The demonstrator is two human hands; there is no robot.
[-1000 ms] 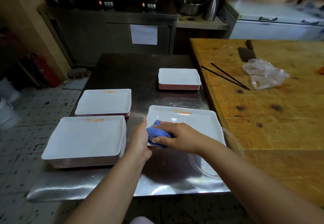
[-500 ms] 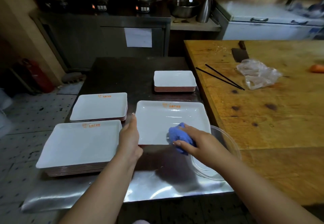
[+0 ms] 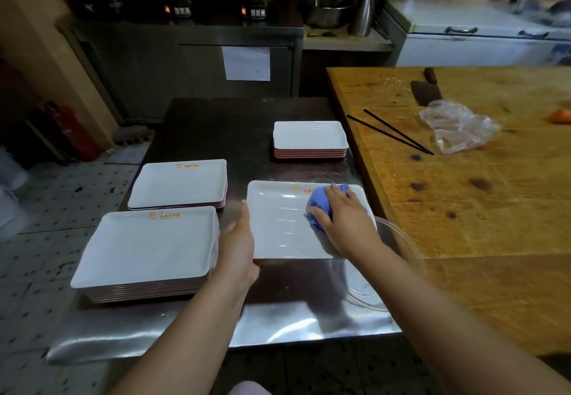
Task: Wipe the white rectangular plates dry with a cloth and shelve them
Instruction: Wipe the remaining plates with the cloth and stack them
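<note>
A white rectangular plate (image 3: 278,224) lies flat on the steel table (image 3: 216,129), over a clear bowl (image 3: 398,258). My left hand (image 3: 239,246) grips its near left edge. My right hand (image 3: 343,212) presses a bunched blue cloth (image 3: 319,201) onto the plate's far right part. A tall stack of white plates (image 3: 145,246) stands at the near left. Behind it sits a lower stack (image 3: 180,183). A smaller stack (image 3: 310,136) rests at the far right of the table.
A wooden table (image 3: 463,209) adjoins on the right with black chopsticks (image 3: 392,133), a cleaver (image 3: 425,90) and a crumpled plastic bag (image 3: 458,127). Steel cabinet with cookers behind; a red extinguisher (image 3: 72,129) on the floor at left.
My right hand slid the blue cloth from the plate's near left edge across to its far right part. My left hand stays on the plate's left edge.
</note>
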